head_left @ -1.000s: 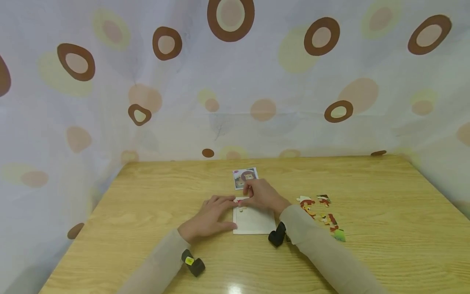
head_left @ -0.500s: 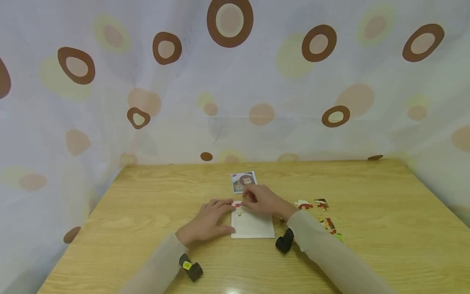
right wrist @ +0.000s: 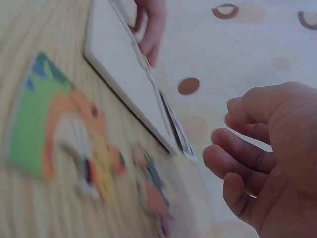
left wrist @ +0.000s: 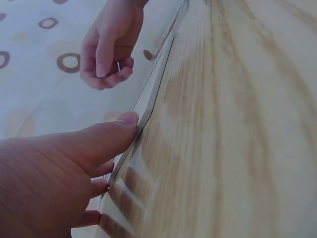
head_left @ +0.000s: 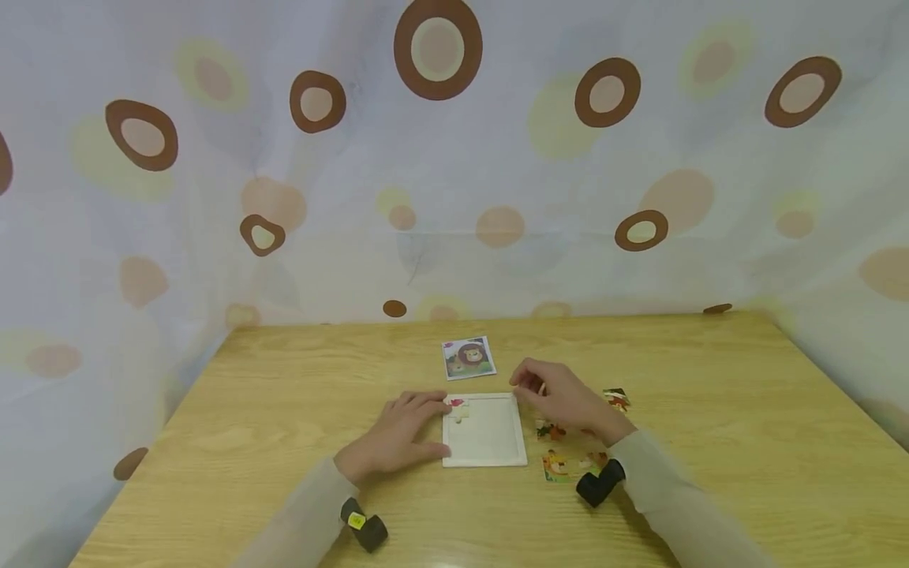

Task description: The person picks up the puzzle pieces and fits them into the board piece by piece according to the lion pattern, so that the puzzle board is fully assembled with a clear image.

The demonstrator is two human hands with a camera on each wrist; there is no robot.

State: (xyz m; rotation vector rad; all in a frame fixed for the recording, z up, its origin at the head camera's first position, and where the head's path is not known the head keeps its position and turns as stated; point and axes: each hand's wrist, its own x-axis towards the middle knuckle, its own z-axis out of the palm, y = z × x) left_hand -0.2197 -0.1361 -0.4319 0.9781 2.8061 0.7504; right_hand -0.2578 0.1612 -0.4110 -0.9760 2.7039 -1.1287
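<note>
A square white puzzle tray (head_left: pixel 490 442) lies on the table in the head view. In its upper left corner sits one pale jigsaw piece (head_left: pixel 459 409) with a pink patch. My left hand (head_left: pixel 394 439) rests along the tray's left edge, fingers spread, thumb at the lower corner. Off the tray's upper right corner hovers my right hand (head_left: pixel 564 398); its fingers (right wrist: pixel 242 153) are loosely curled with nothing between them in the right wrist view. Loose jigsaw pieces (head_left: pixel 557 467) lie below and beyond the right hand, partly hidden by it. One bears green and orange (right wrist: pixel 32 134).
A picture card (head_left: pixel 469 360) of a lion lies just behind the tray. Another jigsaw piece (head_left: pixel 616 398) lies right of the right hand. The wooden table (head_left: pixel 319 363) meets a patterned curtain (head_left: pixel 454 260) at the back and sides.
My right hand has left the tray's upper left corner and moved right, uncovering the jigsaw piece there and the card. My left hand stays on the tray's edge. The head view has tilted slightly.
</note>
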